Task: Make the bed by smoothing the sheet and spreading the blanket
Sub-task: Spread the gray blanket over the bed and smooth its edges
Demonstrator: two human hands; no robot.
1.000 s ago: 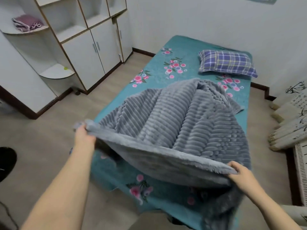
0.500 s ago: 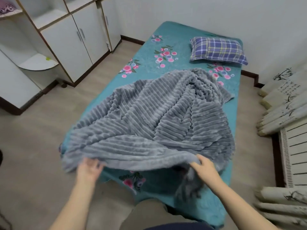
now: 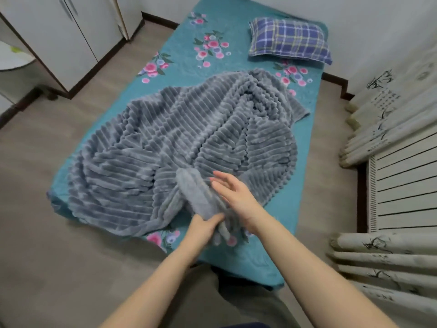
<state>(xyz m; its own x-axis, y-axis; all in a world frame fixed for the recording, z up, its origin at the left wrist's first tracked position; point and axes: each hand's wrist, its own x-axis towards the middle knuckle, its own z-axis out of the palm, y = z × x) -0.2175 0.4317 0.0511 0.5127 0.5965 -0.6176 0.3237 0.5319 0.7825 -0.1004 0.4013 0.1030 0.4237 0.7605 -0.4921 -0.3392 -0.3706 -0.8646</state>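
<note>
The grey ribbed blanket (image 3: 189, 138) lies rumpled on the teal flowered sheet (image 3: 179, 55), covering the middle and foot of the bed and stopping short of the checked pillow (image 3: 289, 41) at the far end. Its long axis runs from the near foot edge toward the pillow, leaning slightly to the right, with 1 corner pointing off toward the right side of the bed. The ribs run across the bed on the left half and slant on the right half. The near edge is gathered into a thick bunched fold at the centre. The left hand (image 3: 205, 224) grips the lower end of that fold, fingers curled round it. The right hand (image 3: 236, 197) is spread, fingers straight, beside the fold; contact cannot be confirmed. Compared with 0.5 s ago, the hands have come together: they then held the near edge well apart and lifted. The blanket has since settled flat on the sheet, its left side reaching the bed's left edge. A white cupboard (image 3: 71, 31) stands at the far left
</note>
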